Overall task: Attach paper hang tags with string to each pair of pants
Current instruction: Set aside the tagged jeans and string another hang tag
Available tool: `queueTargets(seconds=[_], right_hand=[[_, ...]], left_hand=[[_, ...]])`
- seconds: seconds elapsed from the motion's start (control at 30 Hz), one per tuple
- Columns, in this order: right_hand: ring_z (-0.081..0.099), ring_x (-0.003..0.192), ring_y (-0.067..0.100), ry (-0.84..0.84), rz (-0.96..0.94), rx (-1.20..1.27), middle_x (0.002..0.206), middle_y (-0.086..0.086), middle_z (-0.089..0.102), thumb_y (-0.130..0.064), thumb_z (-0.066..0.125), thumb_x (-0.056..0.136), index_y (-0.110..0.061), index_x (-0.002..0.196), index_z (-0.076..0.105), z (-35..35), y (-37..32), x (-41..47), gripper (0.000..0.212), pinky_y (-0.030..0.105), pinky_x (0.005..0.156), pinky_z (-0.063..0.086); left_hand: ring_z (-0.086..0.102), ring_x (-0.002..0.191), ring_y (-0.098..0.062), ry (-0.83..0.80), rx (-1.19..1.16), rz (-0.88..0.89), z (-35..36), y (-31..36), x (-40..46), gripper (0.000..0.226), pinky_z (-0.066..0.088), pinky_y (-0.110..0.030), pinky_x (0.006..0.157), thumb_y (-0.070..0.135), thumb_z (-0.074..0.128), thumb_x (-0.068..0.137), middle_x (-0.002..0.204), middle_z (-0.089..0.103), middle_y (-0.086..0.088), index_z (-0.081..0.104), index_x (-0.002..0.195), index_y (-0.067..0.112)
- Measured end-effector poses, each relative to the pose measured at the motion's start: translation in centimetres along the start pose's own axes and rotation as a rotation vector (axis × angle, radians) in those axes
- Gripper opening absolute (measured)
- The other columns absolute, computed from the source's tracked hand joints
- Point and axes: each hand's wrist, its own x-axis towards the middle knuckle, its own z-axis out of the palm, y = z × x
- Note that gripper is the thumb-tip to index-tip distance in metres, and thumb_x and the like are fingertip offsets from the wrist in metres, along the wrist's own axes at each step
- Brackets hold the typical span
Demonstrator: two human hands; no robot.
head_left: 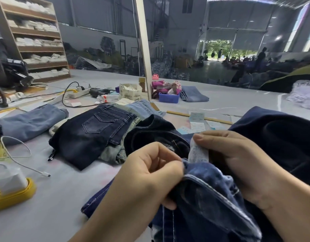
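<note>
While the left hand (147, 173) curls its fingers round the waistband edge of the dark blue jeans (208, 203), the right hand (238, 161) pinches a white printed label (198, 153) between thumb and fingers just above that waistband. The two hands sit close together, the label between them. Beyond the left hand lies a stack of folded jeans (91, 131), dark ones on top. Farther out past the right hand, paper tags (197, 122) rest on the grey table (63, 189).

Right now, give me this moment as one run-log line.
left hand: pinching jeans waistband | right hand: holding white label | hang tag: not seen attached
</note>
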Motion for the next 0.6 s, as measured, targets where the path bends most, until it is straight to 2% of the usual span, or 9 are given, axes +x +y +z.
queueTargets(seconds=[0.07, 0.13, 0.23, 0.33, 0.4, 0.47, 0.5, 0.6], right_hand=[[0.062, 0.047, 0.019, 0.046, -0.013, 0.007, 0.057, 0.013, 0.064, -0.018, 0.065, 0.072, -0.006, 0.061, 0.071, -0.1, 0.1, 0.3, 0.017, 0.023, 0.046, 0.052], [0.064, 0.050, 0.021, 0.067, -0.019, -0.006, 0.059, 0.013, 0.065, -0.022, 0.067, 0.068, -0.006, 0.063, 0.073, -0.2, 0.2, 0.5, 0.017, 0.025, 0.049, 0.055], [0.065, 0.053, 0.023, 0.109, -0.023, 0.005, 0.062, 0.015, 0.067, -0.021, 0.069, 0.066, -0.007, 0.066, 0.074, -0.3, 0.4, 0.4, 0.016, 0.027, 0.052, 0.056], [0.063, 0.053, 0.024, 0.123, -0.034, 0.004, 0.065, 0.017, 0.064, -0.020, 0.071, 0.063, -0.005, 0.072, 0.073, -0.3, 0.4, 0.0, 0.017, 0.027, 0.049, 0.052], [0.060, 0.059, 0.028, 0.143, -0.044, -0.022, 0.071, 0.021, 0.061, -0.017, 0.073, 0.057, -0.002, 0.078, 0.071, -0.4, 0.5, -0.1, 0.025, 0.030, 0.054, 0.050], [0.053, 0.063, 0.029, 0.101, -0.051, -0.035, 0.073, 0.021, 0.054, -0.006, 0.071, 0.054, 0.005, 0.083, 0.065, -0.6, 0.3, -0.2, 0.032, 0.032, 0.057, 0.044], [0.047, 0.062, 0.029, 0.041, -0.058, -0.028, 0.071, 0.019, 0.048, -0.002, 0.065, 0.059, 0.008, 0.082, 0.059, -0.5, 0.3, -0.2, 0.026, 0.034, 0.057, 0.039], [0.027, 0.061, 0.028, -0.045, -0.072, 0.005, 0.071, 0.015, 0.033, -0.007, 0.053, 0.067, 0.010, 0.071, 0.038, -0.6, 0.3, -0.3, 0.023, 0.036, 0.057, 0.027]], left_hand=[[0.054, 0.050, -0.016, 0.001, 0.104, 0.025, 0.2, 0.1, -0.3, 0.038, 0.049, -0.028, 0.046, 0.053, 0.071, 0.052, 0.058, 0.055, -0.009, 0.063, 0.068, 0.019], [0.052, 0.052, -0.014, 0.026, 0.193, 0.038, 0.4, 0.3, -0.4, 0.047, 0.051, -0.032, 0.049, 0.058, 0.071, 0.050, 0.055, 0.053, -0.005, 0.060, 0.072, 0.018], [0.047, 0.051, -0.014, 0.017, 0.300, 0.023, 0.2, 0.5, -0.2, 0.046, 0.049, -0.037, 0.055, 0.056, 0.070, 0.047, 0.053, 0.047, 0.004, 0.059, 0.078, 0.025], [0.040, 0.052, -0.014, -0.039, 0.371, 0.035, -0.2, 0.5, 0.4, 0.044, 0.040, -0.037, 0.054, 0.052, 0.069, 0.047, 0.055, 0.041, 0.005, 0.060, 0.083, 0.030], [0.039, 0.056, -0.014, -0.064, 0.355, 0.024, -0.4, 0.5, 1.0, 0.045, 0.038, -0.036, 0.055, 0.049, 0.067, 0.048, 0.058, 0.041, 0.004, 0.064, 0.091, 0.034], [0.041, 0.058, -0.015, -0.098, 0.353, 0.008, -0.4, 0.5, 1.3, 0.046, 0.039, -0.037, 0.055, 0.049, 0.065, 0.051, 0.061, 0.043, 0.002, 0.066, 0.096, 0.039], [0.042, 0.057, -0.015, -0.115, 0.354, 0.008, -0.3, 0.5, 1.3, 0.045, 0.039, -0.037, 0.054, 0.050, 0.063, 0.053, 0.061, 0.044, 0.001, 0.067, 0.096, 0.039], [0.044, 0.048, -0.012, -0.116, 0.287, 0.010, 0.2, 0.5, 1.5, 0.043, 0.036, -0.025, 0.048, 0.058, 0.060, 0.056, 0.055, 0.050, 0.005, 0.070, 0.088, 0.032]])
